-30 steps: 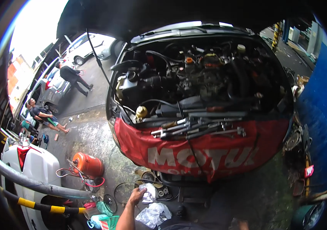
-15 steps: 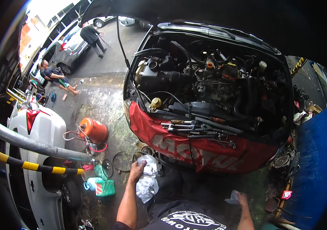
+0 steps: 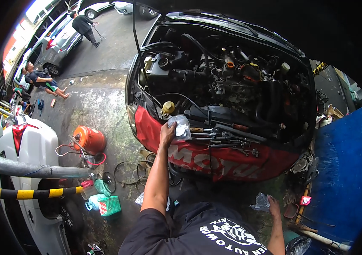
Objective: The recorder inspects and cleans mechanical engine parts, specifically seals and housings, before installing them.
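Left hand [image 3: 167, 132] up at the car's front edge, fingers closed on a clear plastic bag [image 3: 180, 126] beside the spanners [image 3: 223, 138]; right hand [image 3: 273, 207] low, pinching another bag [image 3: 260, 202] – best set it flat, clear of tools

A red cover [image 3: 215, 159] with white lettering drapes the car's front edge; on it lie silvery tools [image 3: 225, 138]; just left of them the left hand [image 3: 167, 132] holds a clear bag [image 3: 180, 126] — pale, glinting; left of the cover stands an orange can [image 3: 89, 138]; below the can, a yellow-and-black striped bar [image 3: 36, 193] and green bags [image 3: 109, 205]; right of the cover, a blue panel [image 3: 344, 170].
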The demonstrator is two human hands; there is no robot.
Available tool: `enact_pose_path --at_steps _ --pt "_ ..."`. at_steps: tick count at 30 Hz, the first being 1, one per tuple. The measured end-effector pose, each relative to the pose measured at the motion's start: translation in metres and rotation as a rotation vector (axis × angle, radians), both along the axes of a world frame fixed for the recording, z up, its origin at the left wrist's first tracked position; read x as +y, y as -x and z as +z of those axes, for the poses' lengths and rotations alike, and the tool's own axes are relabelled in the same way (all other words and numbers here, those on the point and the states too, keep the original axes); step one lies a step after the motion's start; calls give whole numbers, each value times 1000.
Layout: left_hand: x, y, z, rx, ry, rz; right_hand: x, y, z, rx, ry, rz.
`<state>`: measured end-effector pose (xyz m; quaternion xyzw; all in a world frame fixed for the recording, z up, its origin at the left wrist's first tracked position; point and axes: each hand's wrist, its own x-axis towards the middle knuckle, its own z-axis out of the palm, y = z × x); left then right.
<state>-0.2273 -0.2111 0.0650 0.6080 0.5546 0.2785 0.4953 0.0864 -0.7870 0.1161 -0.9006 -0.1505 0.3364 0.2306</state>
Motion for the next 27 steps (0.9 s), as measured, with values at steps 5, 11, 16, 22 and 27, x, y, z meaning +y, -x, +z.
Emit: enact_pose_path --at_steps 5,11,16,22,27 --pt "45 -7 -53 -38 46 58 14 19 19 -60 -74 2" --pt "24 -17 -57 7 -74 156 90 43 74 -65 34 149" --pt "19 2 -43 57 -144 152 180 56 88 -79 -137 360" --pt "7 -9 -35 83 -387 191 267 69 90 -145 -300 443" --pt "3 -5 -48 131 -597 245 334 83 92 -104 -342 439"
